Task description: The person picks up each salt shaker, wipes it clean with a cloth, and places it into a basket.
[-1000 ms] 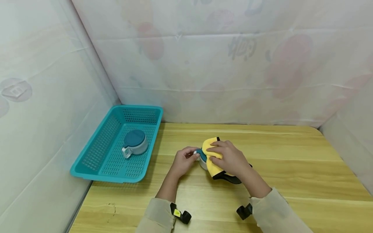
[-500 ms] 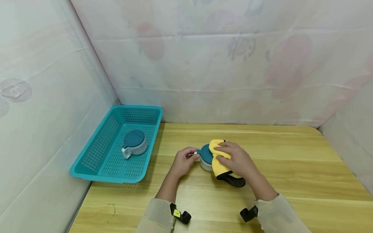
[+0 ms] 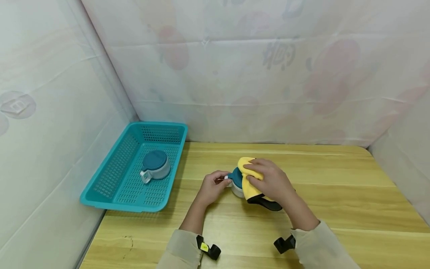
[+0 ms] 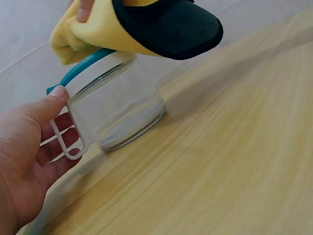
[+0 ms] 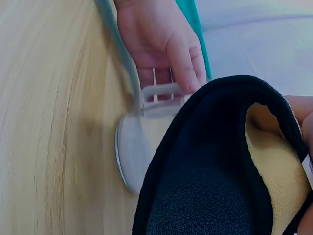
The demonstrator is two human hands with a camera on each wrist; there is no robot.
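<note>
A clear glass jar (image 4: 117, 100) with a blue-green lid (image 3: 236, 178) and a white handle stands upright on the table. My left hand (image 3: 212, 188) grips that handle (image 4: 66, 139), its thumb up near the lid and the fingers behind. In my right hand (image 3: 273, 182) is a folded cloth (image 3: 250, 186), yellow on one side and black on the other. The cloth lies against the right part of the lid and hides it. In the right wrist view the cloth's dark side (image 5: 205, 181) covers much of the jar.
To the left, a turquoise perforated basket (image 3: 90, 200) holds a second lidded jar (image 3: 156, 164) with a handle. The wooden table (image 3: 336, 209) extends to the right. Pale printed sheets (image 3: 235, 86) hang behind and along the sides.
The cloth in my right hand slid right, uncovering more of the lid, then came back slightly left and away from me. My left hand keeps its grip on the handle.
</note>
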